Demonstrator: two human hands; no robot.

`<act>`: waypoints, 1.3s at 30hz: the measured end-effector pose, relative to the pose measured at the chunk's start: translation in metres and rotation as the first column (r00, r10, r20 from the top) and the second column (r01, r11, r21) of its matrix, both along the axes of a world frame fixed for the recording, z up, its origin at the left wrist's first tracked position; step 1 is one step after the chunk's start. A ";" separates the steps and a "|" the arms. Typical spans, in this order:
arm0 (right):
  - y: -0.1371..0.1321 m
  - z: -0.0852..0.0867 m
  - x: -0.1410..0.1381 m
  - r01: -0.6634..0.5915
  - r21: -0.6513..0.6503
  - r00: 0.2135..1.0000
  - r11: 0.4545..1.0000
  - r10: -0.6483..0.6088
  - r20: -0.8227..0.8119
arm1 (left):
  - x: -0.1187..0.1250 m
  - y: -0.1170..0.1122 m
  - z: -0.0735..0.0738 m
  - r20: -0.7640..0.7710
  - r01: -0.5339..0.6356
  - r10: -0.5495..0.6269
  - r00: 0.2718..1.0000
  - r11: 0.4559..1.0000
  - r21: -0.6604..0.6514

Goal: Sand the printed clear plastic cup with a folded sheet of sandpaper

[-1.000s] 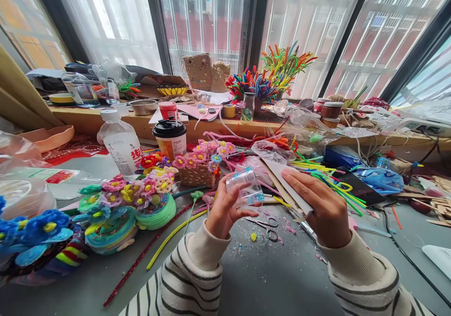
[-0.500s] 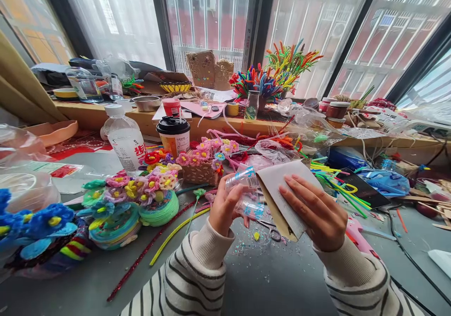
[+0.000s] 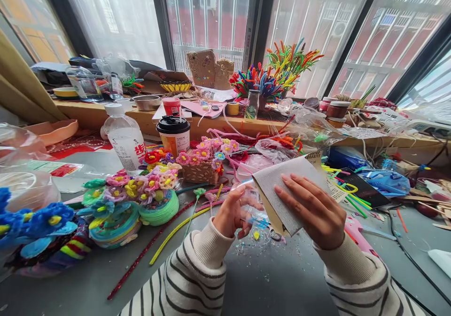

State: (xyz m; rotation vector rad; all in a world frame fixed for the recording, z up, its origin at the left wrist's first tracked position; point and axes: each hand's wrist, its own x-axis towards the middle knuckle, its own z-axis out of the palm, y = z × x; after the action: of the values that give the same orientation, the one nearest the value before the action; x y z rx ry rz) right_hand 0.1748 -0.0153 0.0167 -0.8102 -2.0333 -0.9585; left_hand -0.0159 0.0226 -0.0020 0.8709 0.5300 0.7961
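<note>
My right hand (image 3: 313,208) grips a folded sheet of sandpaper (image 3: 278,182), its fingers spread over the grey face; the tan back carries black print. Opposite it, my left hand (image 3: 230,212) has its thumb and fingers curled about a clear plastic piece (image 3: 260,223) with blue markings, like part of a cut bottle. The sandpaper overlaps this piece and covers much of its right side. Just below lie scissors (image 3: 274,234), partly hidden, and a small yellow bit (image 3: 256,235) among glittery crumbs on the grey table (image 3: 268,283).
Fuzzy-flower pots (image 3: 158,208) stand to the left, by a plastic bottle (image 3: 125,139) and a lidded cup (image 3: 174,135). A pink glue gun (image 3: 361,236) and its black cable (image 3: 405,255) lie right. Pipe cleaners (image 3: 176,240) and a cluttered wooden sill (image 3: 207,123) surround the work.
The clear plastic piece has turned and shifted behind the sandpaper, and my left fingers have loosened and changed position. The sandpaper has moved slightly left, showing more of its printed back.
</note>
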 end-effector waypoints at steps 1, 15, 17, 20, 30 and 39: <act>0.000 0.001 0.000 -0.011 -0.006 1.000 1.000 0.011 0.009 | 0.000 0.000 -0.001 -0.001 0.007 -0.007 1.000 1.000 -0.003; -0.002 0.008 -0.003 0.004 0.003 1.000 1.000 -0.004 0.023 | 0.002 -0.002 -0.001 -0.052 0.093 -0.094 0.994 0.995 -0.027; -0.002 0.007 -0.003 -0.015 -0.010 0.999 1.000 0.015 0.030 | 0.003 -0.002 -0.003 -0.033 0.092 -0.092 0.995 0.996 -0.011; 0.000 0.004 -0.002 -0.025 -0.027 0.999 0.999 0.026 0.039 | 0.004 -0.001 -0.006 0.015 0.110 -0.110 0.994 0.994 -0.019; 0.007 -0.003 0.002 0.007 -0.047 1.000 0.999 -0.008 -0.024 | 0.002 0.003 -0.005 -0.078 0.103 -0.107 0.991 0.993 -0.048; 0.004 -0.004 -0.002 -0.026 -0.032 1.000 0.999 0.026 -0.006 | 0.004 0.004 -0.007 -0.101 0.089 -0.089 0.991 0.996 -0.007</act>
State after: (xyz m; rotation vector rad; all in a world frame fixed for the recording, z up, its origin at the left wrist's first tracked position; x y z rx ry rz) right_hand 0.1725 -0.0115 0.0129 -0.8004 -2.0546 -0.9098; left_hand -0.0122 0.0264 -0.0089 0.9303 0.5772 0.6721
